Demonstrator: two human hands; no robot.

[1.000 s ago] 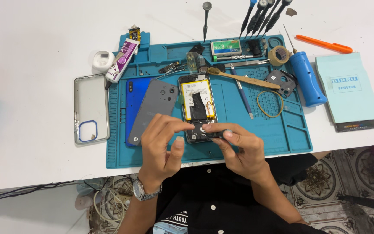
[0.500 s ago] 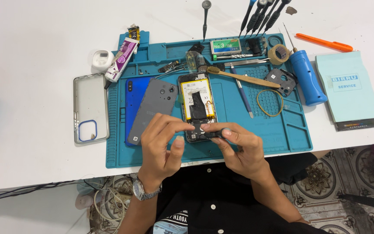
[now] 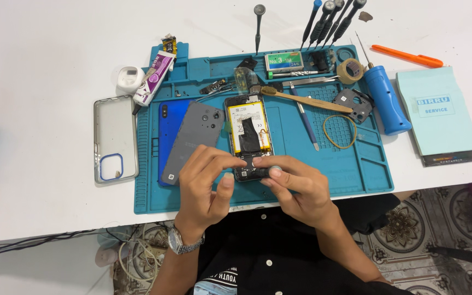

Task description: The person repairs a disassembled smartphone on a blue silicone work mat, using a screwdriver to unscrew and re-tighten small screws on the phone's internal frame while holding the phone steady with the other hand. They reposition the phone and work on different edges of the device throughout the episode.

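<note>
The opened phone (image 3: 249, 134), back cover off and its yellow-edged battery showing, lies lengthwise near the middle of the teal work mat (image 3: 323, 180), its lower end under both hands. The left hand (image 3: 206, 180) has its fingers curled and its fingertips resting on the phone's bottom edge, the thumb tucked below them; whether it pinches anything small there cannot be told. The right hand (image 3: 296, 186) comes in from the other side, fingertips bent down onto the same lower end of the phone and almost touching those of the left hand; it too shows no clear hold on any tool or part. A metal wristwatch (image 3: 181, 241) sits on the left wrist. Just left of the phone a grey back cover (image 3: 192, 139) leans tilted over a blue phone cover (image 3: 169, 123), both on the mat. Further left, off the mat on the white table (image 3: 45, 65), lies a clear phone case (image 3: 114, 136). To the right of the phone are a wooden-handled brush (image 3: 307, 100), a thin pen-like tool (image 3: 306, 117) and a yellow rubber band (image 3: 338, 131). Beyond these a blue-handled screwdriver (image 3: 386, 101) lies at the mat's right edge, beside a pale green booklet (image 3: 435, 112).
</note>
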